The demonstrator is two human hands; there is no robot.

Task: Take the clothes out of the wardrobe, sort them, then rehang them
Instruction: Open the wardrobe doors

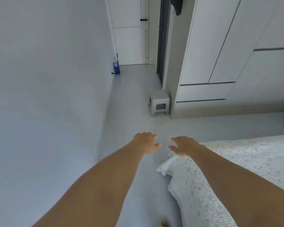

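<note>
Head view: left hand (145, 142) and right hand (184, 145) hung empty, fingers loosely spread; wardrobe (220, 54) far right, doors closed. Best approach: open doors fully first.

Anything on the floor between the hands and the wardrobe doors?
Mostly no. Both hands, left hand and right hand, are empty above bare floor. A small stool stands beside the wardrobe at its near left corner, and the bed borders the right.
</note>
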